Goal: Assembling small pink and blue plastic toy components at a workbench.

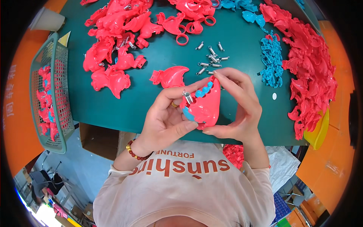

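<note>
Above the near edge of the table I hold a red plastic toy shell between both hands. My left hand grips its left side, thumb along the lower edge. The fingers and thumb of my right hand clasp it at the top and bottom of its right side. A row of blue rounded bits and a silver coil spring sit in the shell, with another blue part low on its left. Just beyond my left hand lies a separate red shell piece.
Loose springs lie on the green table beyond my hands. Red shells are heaped far left, more red pieces and small blue parts on the right. A green basket of assembled toys stands left, a yellow dish right.
</note>
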The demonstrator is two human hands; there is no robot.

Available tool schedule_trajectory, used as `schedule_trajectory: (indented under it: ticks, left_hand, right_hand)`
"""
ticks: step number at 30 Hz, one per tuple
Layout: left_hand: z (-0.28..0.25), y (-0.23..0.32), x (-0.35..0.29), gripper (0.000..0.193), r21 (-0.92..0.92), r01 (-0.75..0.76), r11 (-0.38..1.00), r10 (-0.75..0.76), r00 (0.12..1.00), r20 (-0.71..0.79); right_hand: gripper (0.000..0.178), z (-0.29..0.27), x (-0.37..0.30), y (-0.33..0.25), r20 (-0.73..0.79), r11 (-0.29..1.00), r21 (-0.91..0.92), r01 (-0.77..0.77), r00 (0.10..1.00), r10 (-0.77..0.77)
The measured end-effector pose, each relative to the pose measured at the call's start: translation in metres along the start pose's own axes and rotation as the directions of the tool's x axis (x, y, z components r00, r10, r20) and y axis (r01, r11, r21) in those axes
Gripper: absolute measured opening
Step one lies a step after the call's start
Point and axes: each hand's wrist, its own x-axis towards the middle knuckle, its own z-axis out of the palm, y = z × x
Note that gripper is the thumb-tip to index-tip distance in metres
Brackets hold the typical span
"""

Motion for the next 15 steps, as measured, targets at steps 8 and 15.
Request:
schedule_trajectory:
  ticks: [8,15]
  left_hand:
    - [-0.006,0.009,-0.002,0.052,0.166,-0.018,0.986,0.01,0.999,0.046]
    - [-0.011,0.009,-0.004,0.066,0.165,0.016,0.986,-0.024,0.999,0.046]
  right_hand:
    - [0.088,-0.011,0.005,-0.004,0.116,0.999,-0.032,0.029,0.993,-0.025]
    - [0.082,-0.015,0.008,-0.013,0.265,0.987,-0.04,-0.156,0.951,0.161]
